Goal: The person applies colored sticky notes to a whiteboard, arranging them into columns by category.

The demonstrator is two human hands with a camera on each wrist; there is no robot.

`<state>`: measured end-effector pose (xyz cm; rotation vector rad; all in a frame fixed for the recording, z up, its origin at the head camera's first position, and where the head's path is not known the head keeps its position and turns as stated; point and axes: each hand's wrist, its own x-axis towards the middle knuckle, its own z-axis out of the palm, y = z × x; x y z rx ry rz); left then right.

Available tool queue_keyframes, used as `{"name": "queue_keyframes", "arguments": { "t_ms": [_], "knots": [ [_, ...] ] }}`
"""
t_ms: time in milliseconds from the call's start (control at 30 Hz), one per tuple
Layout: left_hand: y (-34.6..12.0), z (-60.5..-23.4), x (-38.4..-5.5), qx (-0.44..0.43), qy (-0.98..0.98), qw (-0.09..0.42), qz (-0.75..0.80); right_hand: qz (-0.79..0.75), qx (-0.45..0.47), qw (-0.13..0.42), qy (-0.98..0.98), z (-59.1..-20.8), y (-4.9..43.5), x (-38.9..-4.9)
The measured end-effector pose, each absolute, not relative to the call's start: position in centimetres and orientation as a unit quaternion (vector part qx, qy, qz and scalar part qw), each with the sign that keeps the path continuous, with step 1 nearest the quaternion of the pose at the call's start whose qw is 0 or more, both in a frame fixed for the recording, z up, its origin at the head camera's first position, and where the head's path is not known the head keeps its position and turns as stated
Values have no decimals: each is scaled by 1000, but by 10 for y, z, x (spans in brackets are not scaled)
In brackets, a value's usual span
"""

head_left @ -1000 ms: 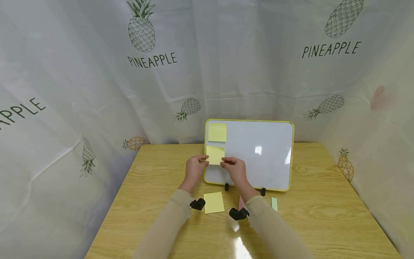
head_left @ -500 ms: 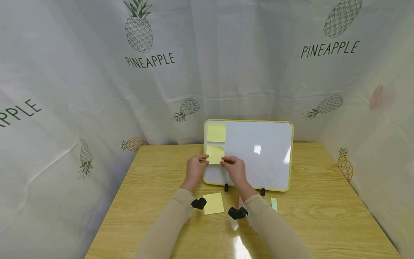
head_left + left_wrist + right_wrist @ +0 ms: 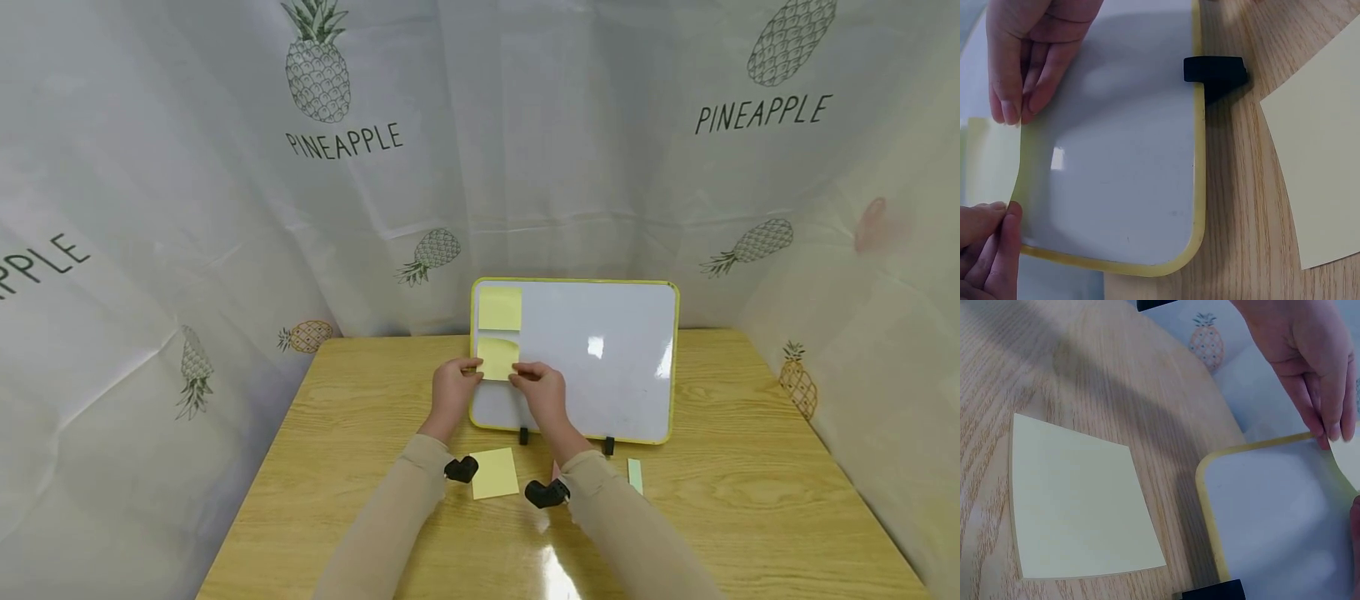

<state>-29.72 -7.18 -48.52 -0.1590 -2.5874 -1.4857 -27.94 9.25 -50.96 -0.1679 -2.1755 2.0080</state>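
Note:
A small whiteboard (image 3: 592, 358) with a yellow frame leans on the table. Against its left side, a yellow sticky note (image 3: 498, 357) is pinched at both lower corners. My left hand (image 3: 452, 392) pinches the left corner between thumb and fingers; my right hand (image 3: 546, 396) does the same at the right corner. Seen from the left wrist, the note's lower edge (image 3: 1013, 169) bows off the board between the two hands. Directly above it, a second yellow sticky note (image 3: 499, 308) sticks to the board's upper left corner.
A yellow sticky-note pad (image 3: 495, 473) lies on the wooden table (image 3: 360, 417) before the board. Partly behind the right sleeve are a pink piece (image 3: 556, 471) and a pale green strip (image 3: 635, 475). Black feet (image 3: 523, 436) support the board. A pineapple-print curtain (image 3: 555, 167) surrounds the table.
Both hands keep their pinch on the lower note, almost still. Its upper edge now shows a more curved shadow line. The head view has shifted slightly.

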Motion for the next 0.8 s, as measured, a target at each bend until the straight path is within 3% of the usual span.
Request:
{"name": "queue_keyframes", "arguments": {
  "t_ms": [467, 600, 800],
  "knots": [
    [-74, -488, -293, -47, -862, 126, -489, 659, -52, 111, -743, -511, 91, -281],
    [-76, -487, -286, -92, -894, 156, -410, 659, -52, 113, -742, -509, 91, -280],
    [-78, -495, -276, -170, -937, 140, -270, 641, -49, 120, -756, -508, 90, -280]
  ]
}}
